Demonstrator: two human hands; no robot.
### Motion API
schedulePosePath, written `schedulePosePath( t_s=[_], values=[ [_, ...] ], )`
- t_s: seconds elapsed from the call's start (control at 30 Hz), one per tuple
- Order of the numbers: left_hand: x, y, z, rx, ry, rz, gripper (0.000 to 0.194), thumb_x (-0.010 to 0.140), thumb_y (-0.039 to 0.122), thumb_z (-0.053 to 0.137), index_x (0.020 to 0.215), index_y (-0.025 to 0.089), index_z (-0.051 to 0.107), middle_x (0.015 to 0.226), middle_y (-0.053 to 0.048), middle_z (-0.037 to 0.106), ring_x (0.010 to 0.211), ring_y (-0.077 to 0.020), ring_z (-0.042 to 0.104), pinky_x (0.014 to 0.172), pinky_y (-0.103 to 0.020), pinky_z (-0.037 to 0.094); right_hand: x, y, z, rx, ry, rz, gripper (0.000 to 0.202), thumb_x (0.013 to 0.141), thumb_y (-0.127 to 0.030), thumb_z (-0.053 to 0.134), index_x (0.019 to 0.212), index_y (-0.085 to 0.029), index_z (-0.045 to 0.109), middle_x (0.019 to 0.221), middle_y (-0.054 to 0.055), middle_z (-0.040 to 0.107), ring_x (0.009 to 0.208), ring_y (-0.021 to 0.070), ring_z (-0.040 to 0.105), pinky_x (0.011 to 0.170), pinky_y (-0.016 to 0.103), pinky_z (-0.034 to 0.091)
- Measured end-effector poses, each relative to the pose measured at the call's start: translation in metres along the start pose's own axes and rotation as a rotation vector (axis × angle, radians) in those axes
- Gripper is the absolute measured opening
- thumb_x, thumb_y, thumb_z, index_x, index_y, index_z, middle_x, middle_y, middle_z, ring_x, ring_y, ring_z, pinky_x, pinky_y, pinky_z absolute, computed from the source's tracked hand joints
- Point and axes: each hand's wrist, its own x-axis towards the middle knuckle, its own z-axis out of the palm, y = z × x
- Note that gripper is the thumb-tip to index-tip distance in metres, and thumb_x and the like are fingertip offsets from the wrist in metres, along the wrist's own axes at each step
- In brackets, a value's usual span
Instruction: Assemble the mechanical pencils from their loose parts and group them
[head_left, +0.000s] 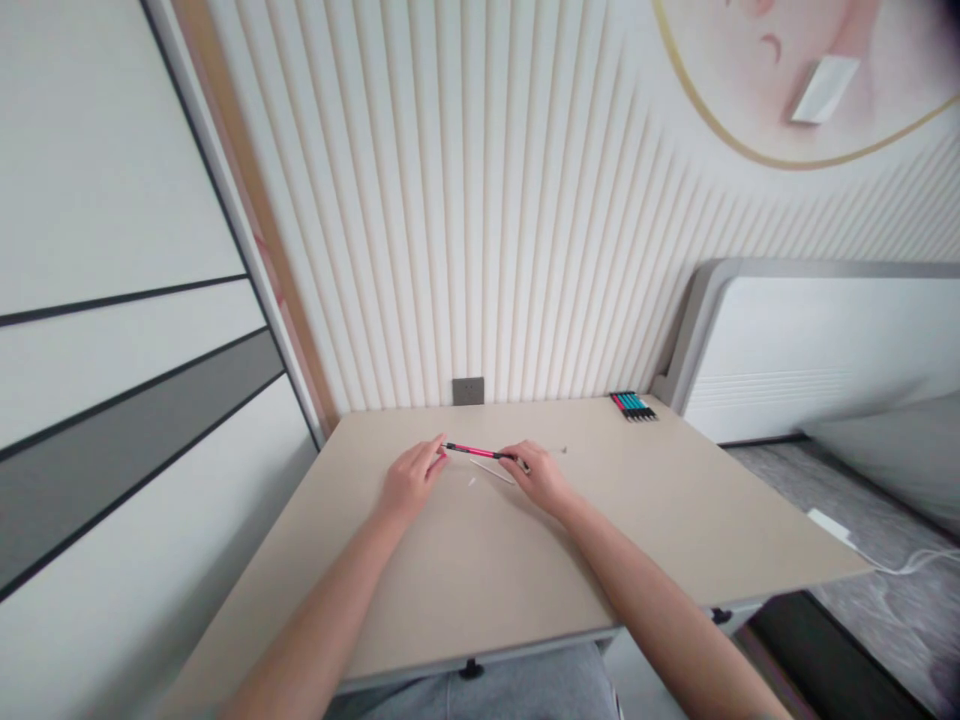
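A pink and black pen (474, 452) is held level above the desk between my two hands. My left hand (411, 482) is closed, its fingertips at the pen's narrow left end. A small pink piece (436, 464) shows under those fingers, too small to name. The black right end of the pen is gripped by my right hand (538, 478), whose fingers hide part of it. Just below the pen, a thin white stick (492, 471), possibly a refill, lies on the desk. Near it is a tiny white piece (472, 482). A tiny metallic-looking bit (564, 450) lies right of my right hand.
Several pens with turquoise and pink barrels (634, 405) lie side by side at the back right of the beige desk (480, 570). A dark wall socket (468, 391) sits behind the desk. To the left stands a white cabinet (112, 180), to the right a bed (817, 350).
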Motion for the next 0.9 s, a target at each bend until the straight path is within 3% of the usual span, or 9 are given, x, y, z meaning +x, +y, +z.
schedulePosePath(
  t_s=[0.33,0.53,0.7,0.9],
  values=[
    [-0.001,-0.003,0.0,0.015,0.005,0.039,0.036,0.099,0.03,0.043,0.133,0.02,0.048,0.094,-0.008,0.068,0.086,-0.0199,0.065,0.08,-0.034,0.052,0.001,-0.001,-0.001,-0.036,-0.026,0.008,0.024,0.096,-0.036,0.049,0.101,-0.021,0.067,0.087,0.005,0.068,0.084,0.0176,0.059,0.078,0.03,0.044],
    [0.002,0.0,-0.008,0.003,-0.026,0.118,0.027,0.098,0.028,0.044,0.117,0.02,0.062,0.092,-0.007,0.069,0.084,-0.0187,0.063,0.078,-0.032,0.051,0.001,-0.002,-0.002,-0.064,-0.032,0.007,0.024,0.096,-0.034,0.048,0.097,-0.02,0.068,0.084,0.005,0.068,0.082,0.0178,0.06,0.077,0.029,0.044],
    [0.003,0.001,-0.012,0.001,-0.032,0.137,0.025,0.097,0.028,0.045,0.11,0.02,0.066,0.087,-0.007,0.07,0.081,-0.0184,0.063,0.075,-0.032,0.051,0.0,-0.002,-0.002,-0.056,-0.122,0.056,0.025,0.096,-0.029,0.046,0.087,-0.02,0.067,0.068,0.002,0.066,0.07,0.0159,0.06,0.074,0.028,0.043],
    [-0.002,-0.006,-0.005,0.003,-0.039,0.067,0.024,0.098,0.028,0.045,0.11,0.02,0.064,0.096,-0.007,0.069,0.088,-0.0192,0.064,0.08,-0.033,0.051,-0.001,-0.001,-0.003,0.035,-0.134,0.01,0.024,0.096,-0.028,0.046,0.107,-0.021,0.066,0.092,0.005,0.071,0.085,0.0168,0.062,0.078,0.028,0.046]
  ],
)
